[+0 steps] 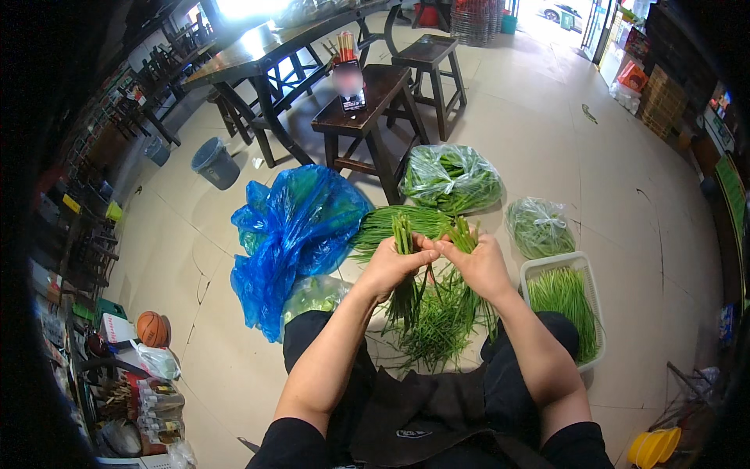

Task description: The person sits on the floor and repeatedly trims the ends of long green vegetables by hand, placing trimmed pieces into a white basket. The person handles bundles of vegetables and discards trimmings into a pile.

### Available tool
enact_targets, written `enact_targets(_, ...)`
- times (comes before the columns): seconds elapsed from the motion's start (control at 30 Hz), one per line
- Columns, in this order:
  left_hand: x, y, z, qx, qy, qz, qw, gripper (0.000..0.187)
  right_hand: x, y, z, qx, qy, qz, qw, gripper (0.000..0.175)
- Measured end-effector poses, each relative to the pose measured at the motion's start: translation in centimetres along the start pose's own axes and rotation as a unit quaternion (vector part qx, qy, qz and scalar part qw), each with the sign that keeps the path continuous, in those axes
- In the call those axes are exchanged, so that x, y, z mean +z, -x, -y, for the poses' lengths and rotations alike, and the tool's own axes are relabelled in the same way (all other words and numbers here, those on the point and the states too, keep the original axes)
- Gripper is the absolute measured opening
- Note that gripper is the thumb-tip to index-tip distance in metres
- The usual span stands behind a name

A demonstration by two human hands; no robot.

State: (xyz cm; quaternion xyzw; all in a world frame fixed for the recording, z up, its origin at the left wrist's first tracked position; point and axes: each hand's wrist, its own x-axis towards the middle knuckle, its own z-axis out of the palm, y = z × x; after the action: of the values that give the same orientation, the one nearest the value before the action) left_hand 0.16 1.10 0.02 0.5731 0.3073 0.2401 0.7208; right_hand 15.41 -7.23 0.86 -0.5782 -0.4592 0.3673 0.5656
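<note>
My left hand [395, 264] is closed around a bunch of green garlic chives [402, 228], stalk ends up and leaves hanging. A second bunch of chives [463, 234] is gripped in my right hand [477, 267]. Both thumbs meet between the two bunches, where a thin strand seems pinched. Under my hands, a loose heap of chive scraps [436, 334] lies on the floor between my knees. Just beyond, a pile of long chives [404, 225] rests on the tiles. To my right, a white plastic basket [593, 281] holds chives laid side by side.
A blue plastic bag [299, 217] bulges at the left, with a clear bag [313, 296] below it. Two tied clear bags of greens [451, 179] [540, 228] sit ahead. A wooden stool [369, 105] bears a phone [350, 88]. Farther left are a grey bin [215, 164] and a basketball [152, 329].
</note>
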Motion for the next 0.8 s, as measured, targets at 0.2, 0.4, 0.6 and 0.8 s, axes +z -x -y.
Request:
enact_targets(0.2, -0.9, 0.1, -0.1, -0.013, 0.006, 0.034, 0.999, 0.016, -1.3, -0.7, -0.1, -0.106, 0.060, 0.058, 0.991, 0.017)
enact_targets(0.4, -1.5, 0.1, 0.1, -0.029, 0.025, 0.053, 0.998, 0.017, -2.6, -0.4, 1.6, -0.075, 0.074, 0.053, 0.993, 0.012)
enact_targets(0.6, -2.2, -0.4, 0.8, -0.048, 0.053, -0.022, 0.997, 0.017, -3.6, 0.1, 2.9, -0.038, 0.062, 0.013, 0.997, 0.017)
enact_targets(0.8, -1.5, -0.1, 0.9, -0.064, 0.081, -0.012, 0.995, 0.016, -2.2, -0.3, 2.1, 0.054, 0.119, 0.042, 0.991, 0.026)
